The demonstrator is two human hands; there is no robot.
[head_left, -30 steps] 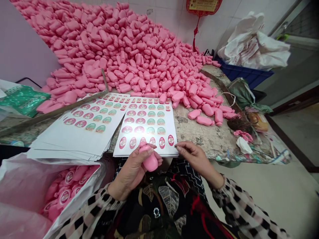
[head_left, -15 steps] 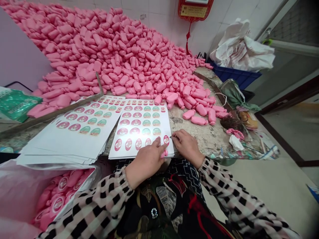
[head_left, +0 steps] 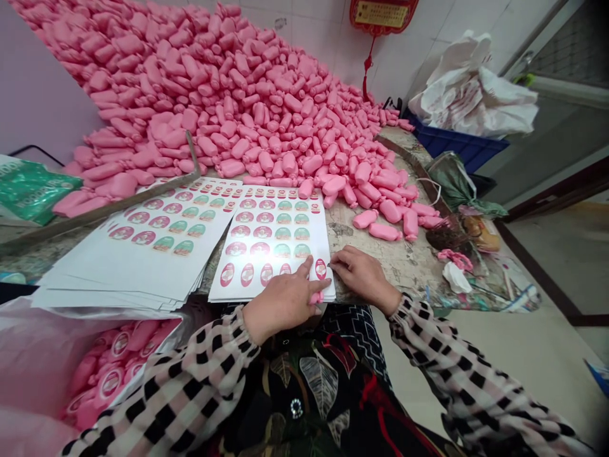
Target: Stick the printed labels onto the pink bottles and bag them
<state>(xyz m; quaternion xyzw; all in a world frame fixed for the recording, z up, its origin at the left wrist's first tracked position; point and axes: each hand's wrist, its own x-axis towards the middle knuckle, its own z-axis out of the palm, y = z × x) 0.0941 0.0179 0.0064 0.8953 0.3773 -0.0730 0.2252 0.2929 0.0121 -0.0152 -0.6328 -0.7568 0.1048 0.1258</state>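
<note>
My left hand (head_left: 285,296) lies over the lower right of a white sticker sheet (head_left: 242,244), with two fingers stretched across the paper. It holds a small pink bottle (head_left: 316,297), of which only one end shows between finger and thumb; the rest is hidden under the hand. Right beside those fingertips is a pink oval sticker (head_left: 320,269) at the sheet's right edge. My right hand (head_left: 364,276) rests at that edge, fingers pinched on a small thin dark tool (head_left: 330,265) whose tip points at the oval sticker. Most of the tool is hidden.
A large heap of pink bottles (head_left: 228,95) covers the table's back. More sticker sheets (head_left: 118,273) lie left under a bent metal bar (head_left: 143,198). An open bag (head_left: 33,355) holds labelled bottles at lower left. A blue crate (head_left: 457,143) stands at right.
The view has shifted slightly, so the table appears a little further right. Both hands stay at the oval sticker; the left fingers are spread slightly wider around it.
</note>
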